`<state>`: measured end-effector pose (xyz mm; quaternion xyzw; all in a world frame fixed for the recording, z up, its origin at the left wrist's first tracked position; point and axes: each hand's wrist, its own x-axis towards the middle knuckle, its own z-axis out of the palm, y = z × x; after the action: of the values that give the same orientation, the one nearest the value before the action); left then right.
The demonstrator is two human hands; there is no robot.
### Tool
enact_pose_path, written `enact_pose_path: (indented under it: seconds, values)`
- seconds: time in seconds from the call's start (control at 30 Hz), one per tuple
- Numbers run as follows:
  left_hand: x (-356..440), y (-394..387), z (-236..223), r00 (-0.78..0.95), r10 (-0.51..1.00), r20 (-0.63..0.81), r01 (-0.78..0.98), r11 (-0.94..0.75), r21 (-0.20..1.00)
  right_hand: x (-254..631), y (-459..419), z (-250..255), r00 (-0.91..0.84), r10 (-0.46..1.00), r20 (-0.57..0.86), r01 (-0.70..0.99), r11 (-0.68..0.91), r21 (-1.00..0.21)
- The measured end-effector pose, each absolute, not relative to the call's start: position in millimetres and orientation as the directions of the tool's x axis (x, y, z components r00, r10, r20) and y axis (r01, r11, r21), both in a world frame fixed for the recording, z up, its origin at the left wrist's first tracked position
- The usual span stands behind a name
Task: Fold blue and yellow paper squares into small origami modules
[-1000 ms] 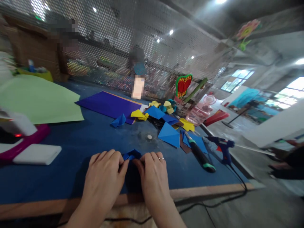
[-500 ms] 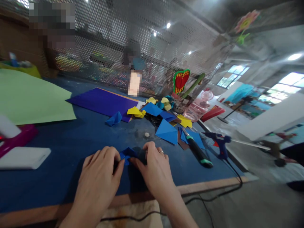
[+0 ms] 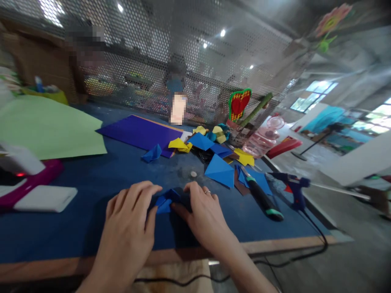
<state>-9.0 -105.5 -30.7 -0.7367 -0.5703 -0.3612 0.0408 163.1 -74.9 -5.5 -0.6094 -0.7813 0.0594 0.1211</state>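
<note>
A: What lies at the far left?
B: A large pale-green paper sheet on the blue-topped desk, with a flat white rectangular block nearer the person. Tiny marks at the block's end are too small to read.
A: And moving right?
B: The left hand, thumb and forefinger parted, the thumb at the left edge of a small folded blue paper piece.
A: How does that piece look?
B: Creased and angular, with raised flaps and a peak at the back. It sits between the two hands, near the desk's front edge.
A: The right hand?
B: Fingers curled, thumb by the piece's right side; I can't tell whether it pinches.
A: Beyond it?
B: Flat blue paper pieces, a black-and-green-handled cutter, then a dark-blue glue gun with a black cord.
</note>
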Motion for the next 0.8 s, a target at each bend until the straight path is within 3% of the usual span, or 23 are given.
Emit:
enact_pose_path:
  seconds: [0.1,0.27,0.37,0.57,0.8]
  values:
    - [-11.7,-115.4,-29.5,0.324,0.636,0.701,0.796,-0.583,0.162,162.5,-71.7,-0.3,-0.262,0.961,0.089,0.933,0.276,-0.231]
    - [-19.4,-117.3,-35.2,0.559,0.589,0.584,0.740,-0.672,-0.032,160.1,-65.9,9.7,-0.306,0.952,0.024,0.933,0.305,-0.193]
    - [-21.7,-114.7,-39.1,0.590,0.624,0.512,0.746,-0.664,-0.052,161.5,-61.9,12.9,-0.341,0.940,-0.015,0.920,0.330,-0.210]
    - [-10.0,-115.3,-39.9,0.599,0.596,0.535,0.742,-0.664,-0.092,169.7,-47.4,21.7,-0.427,0.890,-0.162,0.883,0.371,-0.289]
    - [0.1,-115.8,-47.2,0.660,0.522,0.540,0.719,-0.647,-0.253,147.7,-29.6,48.4,-0.437,0.764,-0.475,0.895,0.424,-0.142]
